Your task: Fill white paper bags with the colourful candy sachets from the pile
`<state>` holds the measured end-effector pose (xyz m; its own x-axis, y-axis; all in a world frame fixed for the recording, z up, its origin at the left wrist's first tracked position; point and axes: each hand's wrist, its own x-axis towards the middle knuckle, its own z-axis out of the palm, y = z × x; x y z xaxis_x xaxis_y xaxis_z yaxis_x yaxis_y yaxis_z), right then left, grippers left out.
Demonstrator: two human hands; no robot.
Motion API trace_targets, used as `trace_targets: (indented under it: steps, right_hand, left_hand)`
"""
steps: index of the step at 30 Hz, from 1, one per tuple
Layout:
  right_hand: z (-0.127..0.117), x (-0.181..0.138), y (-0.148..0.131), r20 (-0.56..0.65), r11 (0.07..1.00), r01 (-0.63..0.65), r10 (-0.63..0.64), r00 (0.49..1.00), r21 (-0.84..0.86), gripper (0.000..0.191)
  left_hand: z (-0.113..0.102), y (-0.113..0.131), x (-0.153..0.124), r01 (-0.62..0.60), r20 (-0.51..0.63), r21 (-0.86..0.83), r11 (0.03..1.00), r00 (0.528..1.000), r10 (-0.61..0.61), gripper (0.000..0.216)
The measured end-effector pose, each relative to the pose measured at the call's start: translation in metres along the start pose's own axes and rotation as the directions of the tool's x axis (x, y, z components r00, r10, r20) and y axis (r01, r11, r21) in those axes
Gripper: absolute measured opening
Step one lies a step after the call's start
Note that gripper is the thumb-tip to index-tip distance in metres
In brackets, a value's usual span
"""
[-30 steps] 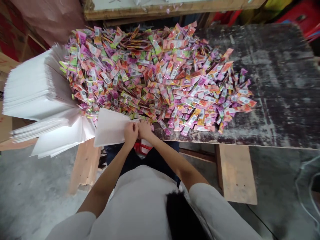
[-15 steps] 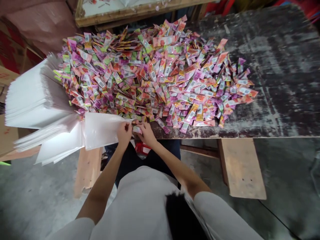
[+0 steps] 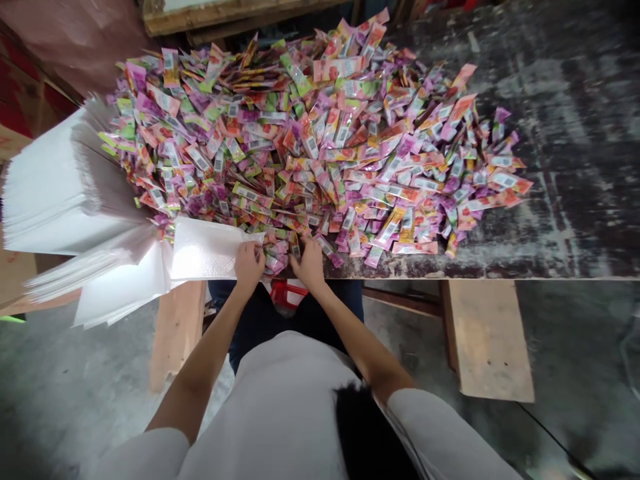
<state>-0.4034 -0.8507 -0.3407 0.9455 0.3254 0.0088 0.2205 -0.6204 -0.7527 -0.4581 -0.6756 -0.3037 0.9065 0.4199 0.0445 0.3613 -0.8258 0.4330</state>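
Observation:
A white, translucent plastic bag (image 3: 205, 250) lies flat along the front edge of the table, its mouth toward the right. My left hand (image 3: 250, 264) is closed on the bag at that mouth, fingertips partly hidden. Just right of it, a small cluster of pink and purple sachets (image 3: 276, 257) lies between my hands. My right hand (image 3: 311, 265) curls at the near edge of the pile, a small sachet (image 3: 296, 249) between thumb and fingers. Behind both hands spreads a big heap of colourful stick sachets (image 3: 280, 147).
At the left, a thick stack of white bags (image 3: 55, 180) fans out over the table edge. The dark, scuffed tabletop (image 3: 575, 167) extends to the right. A wooden-framed tray (image 3: 210, 15) stands behind the heap, and a wooden bench (image 3: 490, 340) is below on the right.
My right hand has moved right, away from my left hand and the bag's mouth, to the edge of the heap. More of the sachet cluster shows between the hands. The view has shifted slightly.

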Motion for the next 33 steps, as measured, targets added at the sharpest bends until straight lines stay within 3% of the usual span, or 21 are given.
trace_targets:
  steps: [3,6,8,11,13,16,22,25,28,31,33]
  right_hand:
    - [-0.006,0.004,0.004,0.052,0.994,-0.106,0.105,0.993,0.009,0.033]
    - [-0.019,-0.001,-0.004,-0.079,0.974,-0.180,0.192,0.978,0.139,0.027]
    - [-0.027,-0.006,-0.016,-0.067,0.975,-0.066,0.082,0.994,0.211,0.027]
    - [-0.033,-0.008,-0.036,0.144,0.976,0.114,-0.142,0.979,0.188,0.022]
    - [-0.033,-0.003,-0.048,0.272,0.989,0.138,-0.146,0.951,0.049,0.022]
    - [-0.025,0.012,-0.064,0.352,0.974,0.185,-0.130,0.927,-0.127,0.027]
    - [0.000,0.030,-0.083,0.374,0.943,0.320,-0.265,0.889,-0.093,0.029]
    - [0.002,0.010,-0.066,0.201,0.953,0.292,-0.271,0.942,-0.083,0.042]
    - [0.011,-0.020,-0.040,-0.064,0.995,0.088,-0.091,0.994,-0.051,0.076]
    - [0.034,-0.034,-0.028,-0.114,0.997,-0.032,0.040,0.993,0.065,0.080]
    - [0.052,-0.028,-0.030,-0.139,0.989,-0.044,0.064,0.988,0.141,0.073]
  left_hand:
    - [-0.001,-0.002,0.001,0.013,0.003,-0.036,0.999,1.000,-0.013,0.011]
    - [-0.001,-0.004,0.004,0.017,0.001,-0.061,0.998,1.000,-0.017,0.009]
    - [-0.001,-0.006,0.007,0.030,0.000,-0.089,0.996,1.000,-0.030,0.009]
    - [-0.004,-0.010,0.012,0.130,0.045,-0.220,0.967,0.991,-0.123,0.013]
    - [-0.007,-0.013,0.015,0.200,0.060,-0.318,0.927,0.980,-0.191,0.017]
    - [-0.010,-0.015,0.016,0.201,0.024,-0.371,0.907,0.978,-0.207,0.019]
    - [-0.007,-0.016,0.012,0.186,0.027,-0.317,0.930,0.982,-0.187,0.013]
    - [-0.011,-0.015,0.012,0.197,0.079,-0.259,0.946,0.980,-0.182,0.014]
    - [-0.017,-0.008,0.013,0.120,0.039,-0.072,0.990,0.992,-0.118,0.018]
    - [-0.021,-0.002,0.025,-0.008,-0.009,0.084,0.996,1.000,0.009,0.044]
    - [-0.020,-0.005,0.041,-0.097,0.087,0.116,0.989,0.992,0.087,0.052]
